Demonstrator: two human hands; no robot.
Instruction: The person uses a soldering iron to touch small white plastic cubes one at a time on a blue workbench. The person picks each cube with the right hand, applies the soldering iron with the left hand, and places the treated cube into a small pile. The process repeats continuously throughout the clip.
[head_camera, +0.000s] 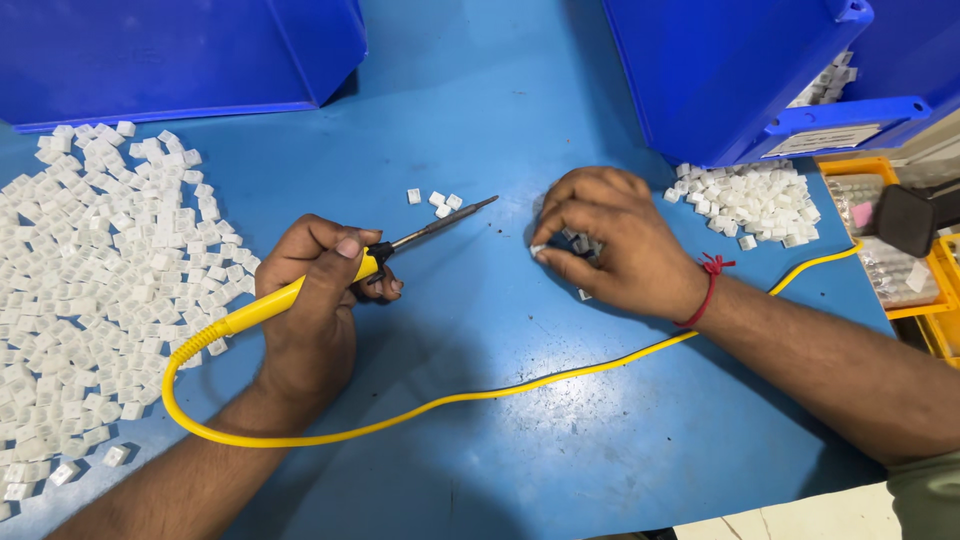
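left hand (315, 300) clamped on yellow soldering iron (330, 280) | right hand (605, 240) curled over small white parts (580, 243) | bare blue table (480, 130) seen between blue bins (180, 50) | white part pile (90, 280) spread to left edge

An assembly workshop bench: blue mat (500, 100), blue parts bins (720, 70), heaps of small white components (90, 270), soldering iron (330, 280).

2 blue bins (170, 50) – yellow tray (880, 170) at rt edge.

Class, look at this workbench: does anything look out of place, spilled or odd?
Three small white pieces lie alone by the soldering iron tip, apart from the big left heap. The yellow cord loops across the work area.
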